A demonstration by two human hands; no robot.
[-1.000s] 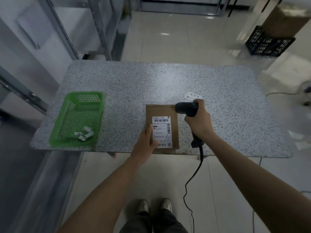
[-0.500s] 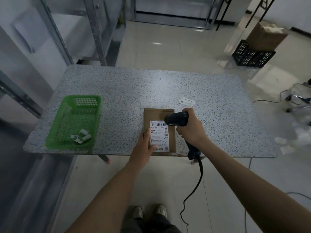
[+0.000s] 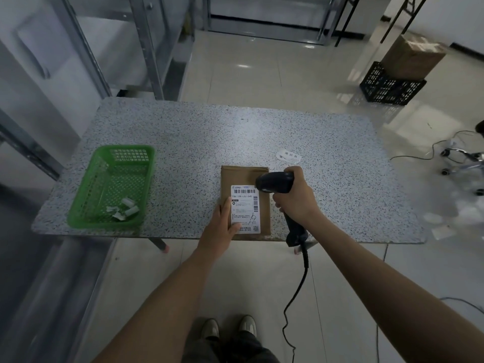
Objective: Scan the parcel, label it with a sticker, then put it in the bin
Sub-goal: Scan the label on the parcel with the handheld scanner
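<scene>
A flat brown parcel [image 3: 263, 213] with a white shipping label [image 3: 245, 208] lies at the near edge of the speckled table [image 3: 199, 142]. My left hand [image 3: 219, 229] presses on its near left corner, thumb on the label. My right hand [image 3: 296, 197] grips a black corded barcode scanner [image 3: 274, 182], whose head hovers over the parcel's upper right part, pointing at the label's barcode. A white sticker sheet [image 3: 288, 155] lies on the table just beyond the scanner. The green plastic bin [image 3: 115, 186] stands at the table's near left, with several small white scraps inside.
The scanner's cable [image 3: 296, 297] hangs down in front of the table to the floor. Metal shelving [image 3: 146, 45] stands behind the table at the left. A black crate [image 3: 390, 87] with a brown box on it sits on the floor, far right. A chair base and cables lie at the right.
The scanner in my right hand has moved left and nearer, from beside the parcel's far right corner to over its upper right part. My left hand stays on the parcel. My head view has shifted.
</scene>
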